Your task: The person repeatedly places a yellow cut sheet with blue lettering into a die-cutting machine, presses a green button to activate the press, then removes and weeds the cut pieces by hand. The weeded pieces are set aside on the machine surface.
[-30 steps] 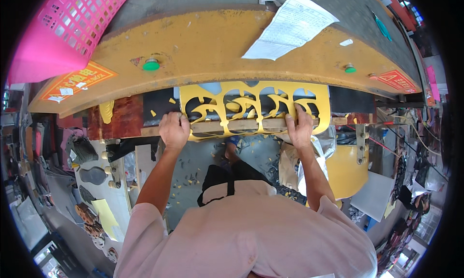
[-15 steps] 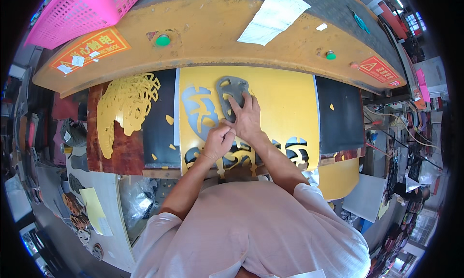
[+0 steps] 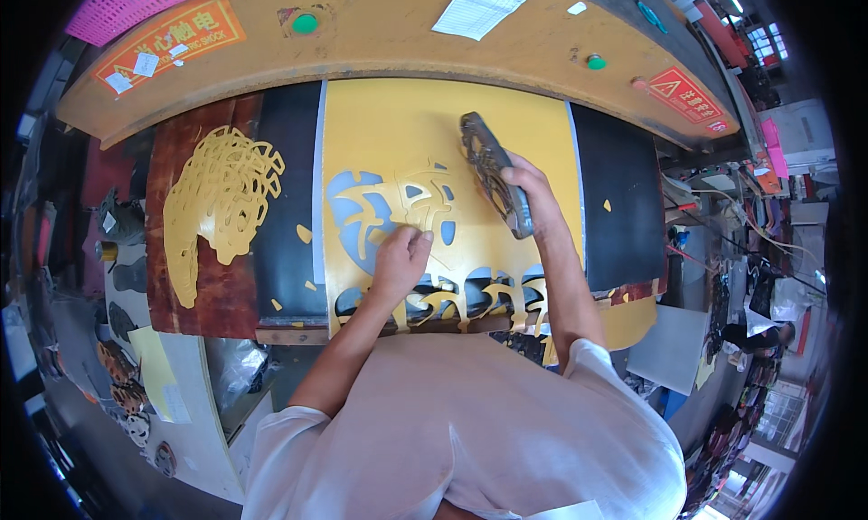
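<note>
In my right hand (image 3: pixel 533 190) is a dark metal cutting die (image 3: pixel 493 172), gripped by its right edge. The die is long and rounded, lifted and tilted up on its side, its inner blades showing. My left hand (image 3: pixel 402 258) is closed, thumb and fingertips together over the yellow sheet (image 3: pixel 380 122). Whatever lies in those fingers, if anything, is hidden. Beside its fingertips the sheet bears a freshly stamped outline (image 3: pixel 425 199) with some openings. Further left, a rounded cutout (image 3: pixel 357 217) shows a pale blue surface beneath.
Above the sheet runs the tan machine beam (image 3: pixel 380 45) with green buttons (image 3: pixel 305 23). A heap of yellow cut scraps (image 3: pixel 221 185) lies on the brown board to the left. Small yellow offcuts (image 3: pixel 304 234) dot the black surface. A pink basket (image 3: pixel 136 4) sits at the upper left.
The die, flat on the sheet under my right hand before, is now raised, tilted and moved right. The stamped outline beneath is uncovered. My left hand is apart from the right.
</note>
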`<action>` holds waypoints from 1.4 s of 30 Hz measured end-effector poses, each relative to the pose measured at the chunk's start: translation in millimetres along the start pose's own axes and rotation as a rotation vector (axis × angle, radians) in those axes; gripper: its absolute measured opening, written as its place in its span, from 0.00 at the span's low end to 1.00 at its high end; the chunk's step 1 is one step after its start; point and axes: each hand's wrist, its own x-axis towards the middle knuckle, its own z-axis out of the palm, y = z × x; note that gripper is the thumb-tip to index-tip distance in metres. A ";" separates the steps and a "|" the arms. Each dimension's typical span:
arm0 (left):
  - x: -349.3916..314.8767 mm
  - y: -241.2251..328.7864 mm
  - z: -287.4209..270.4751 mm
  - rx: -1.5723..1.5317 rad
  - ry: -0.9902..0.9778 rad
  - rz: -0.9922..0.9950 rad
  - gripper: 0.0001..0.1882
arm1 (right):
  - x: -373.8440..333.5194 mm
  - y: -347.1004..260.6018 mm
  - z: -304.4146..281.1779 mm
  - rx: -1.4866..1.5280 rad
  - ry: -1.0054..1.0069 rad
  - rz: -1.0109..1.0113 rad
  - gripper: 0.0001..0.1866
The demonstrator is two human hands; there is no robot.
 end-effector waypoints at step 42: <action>128.2 15.1 -47.1 0.308 0.104 -0.139 0.13 | 105.1 39.9 58.0 -0.968 -0.175 0.014 0.19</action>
